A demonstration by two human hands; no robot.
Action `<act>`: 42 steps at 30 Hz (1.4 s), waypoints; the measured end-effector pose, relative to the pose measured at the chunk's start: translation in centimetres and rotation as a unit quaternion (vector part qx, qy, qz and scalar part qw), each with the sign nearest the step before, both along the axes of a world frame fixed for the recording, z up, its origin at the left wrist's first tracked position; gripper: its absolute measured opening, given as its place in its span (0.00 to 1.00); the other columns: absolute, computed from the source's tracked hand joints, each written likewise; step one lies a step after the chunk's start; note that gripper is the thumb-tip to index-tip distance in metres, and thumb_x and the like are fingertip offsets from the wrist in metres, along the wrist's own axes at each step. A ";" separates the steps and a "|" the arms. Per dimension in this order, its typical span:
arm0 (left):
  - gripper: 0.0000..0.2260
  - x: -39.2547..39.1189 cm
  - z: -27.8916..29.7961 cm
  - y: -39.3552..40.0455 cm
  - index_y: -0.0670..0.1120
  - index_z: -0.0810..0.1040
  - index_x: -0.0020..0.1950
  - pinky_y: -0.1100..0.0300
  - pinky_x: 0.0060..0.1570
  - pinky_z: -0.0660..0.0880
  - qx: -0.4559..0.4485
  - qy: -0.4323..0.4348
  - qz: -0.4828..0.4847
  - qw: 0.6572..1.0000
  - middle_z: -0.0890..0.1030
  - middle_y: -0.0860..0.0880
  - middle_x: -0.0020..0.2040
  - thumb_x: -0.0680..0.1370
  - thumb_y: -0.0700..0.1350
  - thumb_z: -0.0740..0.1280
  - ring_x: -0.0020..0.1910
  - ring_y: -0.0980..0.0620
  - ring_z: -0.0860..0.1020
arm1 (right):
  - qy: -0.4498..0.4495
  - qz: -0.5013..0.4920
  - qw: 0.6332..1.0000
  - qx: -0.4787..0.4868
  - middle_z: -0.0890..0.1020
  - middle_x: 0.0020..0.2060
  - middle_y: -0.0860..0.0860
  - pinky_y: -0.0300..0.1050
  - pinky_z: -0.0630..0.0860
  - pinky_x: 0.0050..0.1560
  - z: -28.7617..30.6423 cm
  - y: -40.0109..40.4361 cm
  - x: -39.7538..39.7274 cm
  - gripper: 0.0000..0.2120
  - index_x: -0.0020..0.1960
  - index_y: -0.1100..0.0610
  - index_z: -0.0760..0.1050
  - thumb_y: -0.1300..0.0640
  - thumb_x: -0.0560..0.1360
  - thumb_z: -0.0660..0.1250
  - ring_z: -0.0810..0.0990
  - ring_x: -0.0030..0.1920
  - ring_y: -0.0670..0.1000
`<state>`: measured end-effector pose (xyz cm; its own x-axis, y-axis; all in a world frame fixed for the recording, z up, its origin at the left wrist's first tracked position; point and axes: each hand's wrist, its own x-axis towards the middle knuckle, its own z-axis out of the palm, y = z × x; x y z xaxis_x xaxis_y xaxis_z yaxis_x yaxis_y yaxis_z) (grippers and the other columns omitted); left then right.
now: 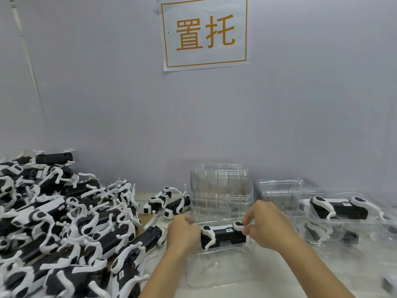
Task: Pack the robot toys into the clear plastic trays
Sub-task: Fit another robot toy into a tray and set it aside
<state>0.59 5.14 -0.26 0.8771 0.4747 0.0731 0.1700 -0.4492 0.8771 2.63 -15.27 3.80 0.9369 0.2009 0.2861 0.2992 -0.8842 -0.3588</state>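
A black-and-white robot dog toy (223, 235) lies on its side in an open clear plastic tray (217, 269) in front of me. My left hand (182, 230) grips the toy's left end, which it hides. My right hand (265, 221) pinches the white hip joint at the toy's right end. The tray's clear lid (221, 190) stands upright behind the toy. A big heap of the same robot toys (64, 222) covers the left of the table.
Two loose robot toys (167, 202) lie just left of the upright lid. Stacked clear trays (343, 214) holding packed toys sit at the right, with further clear trays (277, 190) behind them. A paper sign (205, 33) hangs on the grey wall.
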 end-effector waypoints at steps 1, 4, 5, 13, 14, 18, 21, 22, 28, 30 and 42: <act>0.19 0.0 0.0 0.0 0.46 0.77 0.67 0.61 0.52 0.68 0.000 0.001 0.000 1.000 0.79 0.48 0.64 0.76 0.37 0.65 0.55 0.52 0.75 | 0.006 0.004 1.000 -0.003 0.83 0.54 0.45 0.47 0.75 0.56 0.1 -0.1 0.0 0.04 0.48 0.47 0.84 0.49 0.73 0.75 0.78 0.59 0.49; 0.19 0.0 0.0 0.0 0.46 0.77 0.66 0.60 0.53 0.69 -0.008 0.005 0.000 1.000 0.79 0.48 0.65 0.76 0.37 0.65 0.60 0.50 0.76 | 0.010 0.018 1.000 -0.004 0.82 0.57 0.45 0.51 0.73 0.64 0.4 -0.1 -0.2 0.08 0.52 0.47 0.83 0.47 0.75 0.73 0.77 0.62 0.50; 0.19 0.0 0.0 0.0 0.46 0.77 0.66 0.60 0.53 0.69 -0.011 0.005 0.000 1.000 0.79 0.48 0.65 0.76 0.37 0.65 0.62 0.49 0.76 | 0.003 0.025 1.000 -0.004 0.81 0.58 0.45 0.52 0.72 0.65 0.4 0.0 -0.3 0.09 0.54 0.46 0.82 0.46 0.76 0.71 0.76 0.62 0.49; 0.17 -0.1 0.0 -0.1 0.46 0.78 0.62 0.60 0.52 0.70 -0.041 -0.008 0.005 0.999 0.80 0.49 0.61 0.74 0.36 0.65 0.54 0.52 0.76 | -0.024 0.140 0.990 0.011 0.74 0.59 0.44 0.49 0.71 0.63 -0.2 4.4 -2.6 0.15 0.65 0.40 0.73 0.41 0.80 0.59 0.74 0.61 0.48; 0.17 -0.1 0.0 -0.2 0.46 0.79 0.62 0.60 0.52 0.70 -0.043 -0.011 0.006 0.999 0.81 0.49 0.61 0.74 0.36 0.65 0.54 0.53 0.76 | -0.028 0.143 0.989 -0.014 0.74 0.57 0.44 0.48 0.72 0.60 -0.4 4.7 -2.9 0.14 0.64 0.40 0.75 0.41 0.81 0.58 0.75 0.58 0.49; 0.16 -0.1 0.1 -0.3 0.46 0.79 0.60 0.61 0.52 0.69 -0.038 -0.014 0.009 0.999 0.80 0.51 0.57 0.74 0.37 0.64 0.52 0.54 0.75 | -0.041 0.142 0.987 -0.061 0.74 0.47 0.47 0.46 0.73 0.50 -0.5 4.8 -3.3 0.14 0.52 0.44 0.79 0.43 0.82 0.56 0.76 0.48 0.50; 0.11 -0.2 0.2 -0.3 0.49 0.77 0.51 0.61 0.50 0.69 -0.026 -0.019 0.003 0.999 0.78 0.53 0.50 0.74 0.36 0.63 0.49 0.53 0.74 | -0.040 0.153 0.984 -0.077 0.74 0.45 0.48 0.46 0.72 0.48 -0.4 5.1 -3.5 0.17 0.44 0.48 0.78 0.43 0.83 0.55 0.76 0.46 0.51; 0.10 -0.2 0.2 -0.3 0.50 0.76 0.50 0.61 0.50 0.69 -0.024 -0.019 0.002 1.000 0.77 0.53 0.50 0.74 0.36 0.63 0.49 0.53 0.74 | -0.044 0.156 0.984 -0.080 0.74 0.44 0.49 0.46 0.71 0.47 -0.4 5.1 -3.5 0.18 0.41 0.48 0.77 0.43 0.82 0.55 0.76 0.46 0.52; 0.13 -0.1 0.3 -0.3 0.46 0.78 0.57 0.61 0.51 0.68 -0.015 -0.014 0.002 1.000 0.79 0.52 0.55 0.75 0.37 0.62 0.51 0.54 0.74 | -0.055 0.164 0.983 -0.063 0.79 0.36 0.49 0.49 0.76 0.46 -0.5 5.2 -3.4 0.18 0.39 0.53 0.76 0.45 0.81 0.57 0.76 0.41 0.53; 0.16 -0.1 0.3 -0.3 0.45 0.78 0.62 0.61 0.52 0.67 0.000 -0.012 -0.002 1.000 0.79 0.50 0.60 0.75 0.38 0.62 0.53 0.54 0.73 | -0.058 0.169 0.982 -0.066 0.80 0.36 0.48 0.49 0.76 0.46 -0.4 5.0 -3.3 0.18 0.43 0.52 0.79 0.44 0.81 0.57 0.77 0.40 0.52; 0.12 -0.7 2.3 -0.9 0.52 0.80 0.60 0.60 0.66 0.70 0.230 -0.215 -0.138 0.939 0.79 0.59 0.58 0.78 0.46 0.64 0.59 0.62 0.73 | -0.025 0.078 0.990 0.113 0.79 0.61 0.42 0.45 0.71 0.67 -1.4 0.7 0.9 0.18 0.63 0.44 0.79 0.61 0.77 0.65 0.74 0.64 0.45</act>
<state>-0.12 4.22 2.02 0.8046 0.0654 0.5903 -0.3333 -0.7728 0.5400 3.52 -14.54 2.44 0.8831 0.2677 0.3852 0.4481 -0.7242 -0.5241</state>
